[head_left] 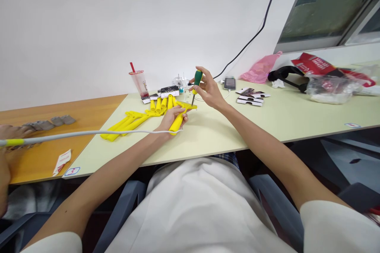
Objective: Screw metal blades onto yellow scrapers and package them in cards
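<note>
While the left hand (pixel 172 118) grips the yellow tool (pixel 177 123) by its handle, the right hand (pixel 211 91) presents the screwdriver (pixel 198 77) tip down, at or very near the right end of the tool's crosspiece. The left fingers are wrapped around the handle; the right fingers are clamped on the driver's green grip. The tool is between the forearms, to the right of the other yellow parts (pixel 139 121); whether it also bears on the surface (pixel 219 131) cannot be told, and any screw or recess under the tip is too small to make out. The shaft leans slightly, top to the right; aligning it square to the face worked on should reduce the risk of slipping. Apply pressure along the shaft before turning, and turn with the fingers, not the arm. Because the crosspiece extends beyond the left fingers, it is likely to tip under load; bracing the tool against the surface should steady it. Position the left fingertips clear of the shaft's line. Check that the white cable (pixel 101 131), which crosses the left wrist in this view, has slack. Stop when resistance rises: the tool looks like plastic and may strip.
</note>
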